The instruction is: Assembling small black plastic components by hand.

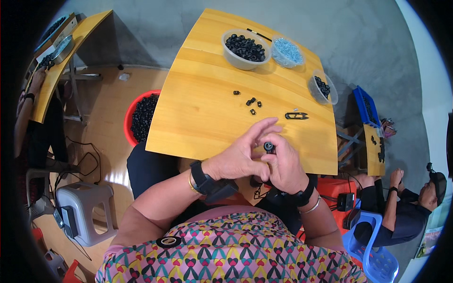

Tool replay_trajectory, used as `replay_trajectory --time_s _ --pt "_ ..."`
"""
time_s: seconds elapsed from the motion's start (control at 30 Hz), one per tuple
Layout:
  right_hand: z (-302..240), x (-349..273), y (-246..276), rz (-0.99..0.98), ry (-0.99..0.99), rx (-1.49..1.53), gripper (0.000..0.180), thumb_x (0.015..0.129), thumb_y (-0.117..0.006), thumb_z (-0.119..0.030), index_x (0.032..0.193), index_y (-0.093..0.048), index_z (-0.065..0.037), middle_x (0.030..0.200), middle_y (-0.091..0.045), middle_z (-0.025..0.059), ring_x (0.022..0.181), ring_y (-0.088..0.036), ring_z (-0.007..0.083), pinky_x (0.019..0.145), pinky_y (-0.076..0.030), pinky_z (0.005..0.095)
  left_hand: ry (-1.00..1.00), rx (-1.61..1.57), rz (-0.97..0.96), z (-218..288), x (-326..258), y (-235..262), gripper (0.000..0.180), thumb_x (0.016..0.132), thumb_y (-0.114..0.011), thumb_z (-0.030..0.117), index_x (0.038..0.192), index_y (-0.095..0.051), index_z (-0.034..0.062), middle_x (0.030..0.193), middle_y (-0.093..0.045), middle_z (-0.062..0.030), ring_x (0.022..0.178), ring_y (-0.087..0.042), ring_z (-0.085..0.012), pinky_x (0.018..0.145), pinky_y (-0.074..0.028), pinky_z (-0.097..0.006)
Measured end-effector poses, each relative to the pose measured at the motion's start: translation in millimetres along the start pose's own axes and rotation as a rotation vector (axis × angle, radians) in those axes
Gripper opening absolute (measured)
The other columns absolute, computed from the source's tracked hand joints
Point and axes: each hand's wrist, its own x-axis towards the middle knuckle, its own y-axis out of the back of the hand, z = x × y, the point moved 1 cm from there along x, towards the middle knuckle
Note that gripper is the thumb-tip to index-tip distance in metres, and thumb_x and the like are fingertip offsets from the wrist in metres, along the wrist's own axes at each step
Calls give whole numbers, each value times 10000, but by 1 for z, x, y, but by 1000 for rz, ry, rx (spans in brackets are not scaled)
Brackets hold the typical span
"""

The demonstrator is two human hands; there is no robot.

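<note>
Both my hands meet over the near edge of the yellow wooden table [198, 108]. My right hand [285, 167] grips a small black round part [269, 147] upright between fingers and thumb. My left hand [243, 153] reaches across, its fingertips on the top of that same part. Several loose small black parts [251, 103] lie on the table beyond my hands. Black thread snips [296, 115] lie to their right.
At the table's far edge stand a grey bowl of black rings [245, 48], a clear tub of pale blue pieces [287, 52] and a small tub of black parts [322, 87]. A red basin of black parts [141, 117] sits left below. A grey stool [85, 210] stands left; a seated person [406, 207] is at right.
</note>
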Motion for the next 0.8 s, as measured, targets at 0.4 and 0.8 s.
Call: replay_trajectory --time_s 0.4,0.8 --pt "0 -2 -9 -19 -28 88 321 718 -523 48 1021 -437 -18 898 -521 169 805 -529 351 701 -440 370 -221 430 67 -14 2 -3 612 582 -798 328 1037 -523 25 970 -557 -45 863 -512 -117 789 -414 -257" --pt "6 6 9 8 51 73 307 768 -529 11 1063 -448 -16 820 -557 138 745 -560 312 682 -449 354 146 -114 111 3 3 12 240 878 -517 234 919 -580 6 759 -567 -34 661 -547 -83 568 -450 -212"
